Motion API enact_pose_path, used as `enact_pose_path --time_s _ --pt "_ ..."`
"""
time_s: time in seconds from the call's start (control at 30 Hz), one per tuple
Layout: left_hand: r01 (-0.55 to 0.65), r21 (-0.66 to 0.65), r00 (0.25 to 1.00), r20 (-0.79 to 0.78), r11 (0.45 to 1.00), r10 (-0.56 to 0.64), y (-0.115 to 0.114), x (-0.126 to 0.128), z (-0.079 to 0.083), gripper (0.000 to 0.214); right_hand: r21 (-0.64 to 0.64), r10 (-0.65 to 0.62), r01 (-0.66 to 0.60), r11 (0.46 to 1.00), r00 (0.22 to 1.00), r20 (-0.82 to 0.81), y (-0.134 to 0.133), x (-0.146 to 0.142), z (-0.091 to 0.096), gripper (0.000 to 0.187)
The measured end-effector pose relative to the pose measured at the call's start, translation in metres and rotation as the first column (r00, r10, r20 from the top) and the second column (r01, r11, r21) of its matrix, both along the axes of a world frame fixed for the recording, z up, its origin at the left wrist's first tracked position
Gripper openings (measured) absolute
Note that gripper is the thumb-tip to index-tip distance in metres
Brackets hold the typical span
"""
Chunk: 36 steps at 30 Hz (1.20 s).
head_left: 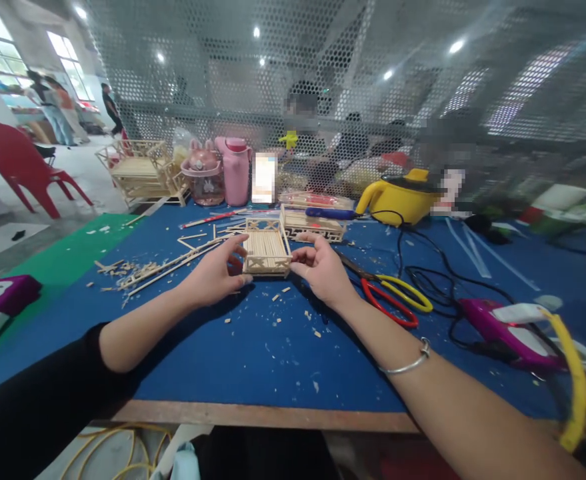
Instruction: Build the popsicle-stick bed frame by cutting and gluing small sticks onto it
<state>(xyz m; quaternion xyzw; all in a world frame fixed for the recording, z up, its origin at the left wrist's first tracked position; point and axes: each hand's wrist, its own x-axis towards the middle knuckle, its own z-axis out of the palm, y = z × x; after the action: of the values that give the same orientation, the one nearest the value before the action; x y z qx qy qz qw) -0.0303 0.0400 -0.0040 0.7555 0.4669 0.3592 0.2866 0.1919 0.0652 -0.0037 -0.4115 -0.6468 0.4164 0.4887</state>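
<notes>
A small model made of thin wooden sticks [267,245], with a slatted floor and low lattice railings, sits on the blue table between my hands. My left hand [223,268] grips its left side, thumb low at the front corner and fingers higher up. At the front right corner, my right hand [319,265] pinches the railing between thumb and fingertips. Just behind stands another stick piece [315,227] with a patterned edge, a blue-handled tool [330,213] across it. Loose sticks and offcuts [147,273] lie left of my left hand. Scissors [373,276] with red and yellow handles lie beside my right hand.
A purple device [487,327] and black cable lie right; another purple device [7,297] is far left. Behind stand a yellow pot [397,200], a lit phone [263,177], a pink flask [236,173] and a larger stick model [143,167]. Perforated mesh [223,80] rises behind.
</notes>
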Motion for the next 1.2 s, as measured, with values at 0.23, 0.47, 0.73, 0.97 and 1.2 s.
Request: enact_pose_path --time_s 0.23,0.47,0.73,0.97,1.2 --pt "0.032 0.118 0.989 -0.147 0.992 -0.015 -0.005 -0.006 0.007 0.072 -0.004 0.077 -0.077 0.997 0.997 0.015 -0.014 -0.004 0.004 0.051" --pt "0.018 0.527 0.972 -0.208 0.850 0.109 -0.011 0.009 0.008 0.087 0.000 0.087 -0.087 0.996 0.996 0.016 -0.013 -0.007 0.001 0.059" --pt "-0.005 0.160 1.000 -0.010 0.987 0.007 -0.006 0.024 -0.009 0.106 -0.018 0.022 -0.022 1.000 0.999 0.039 -0.015 -0.019 -0.003 0.070" --pt "0.021 0.104 0.996 0.080 0.994 -0.029 -0.006 0.026 -0.013 0.109 -0.100 0.000 0.001 0.995 1.000 0.011 -0.015 -0.021 -0.002 0.065" --pt "0.007 0.078 0.993 0.119 0.997 -0.016 -0.006 0.026 -0.013 0.110 -0.098 -0.010 0.008 0.995 1.000 -0.021 -0.015 -0.022 -0.002 0.064"
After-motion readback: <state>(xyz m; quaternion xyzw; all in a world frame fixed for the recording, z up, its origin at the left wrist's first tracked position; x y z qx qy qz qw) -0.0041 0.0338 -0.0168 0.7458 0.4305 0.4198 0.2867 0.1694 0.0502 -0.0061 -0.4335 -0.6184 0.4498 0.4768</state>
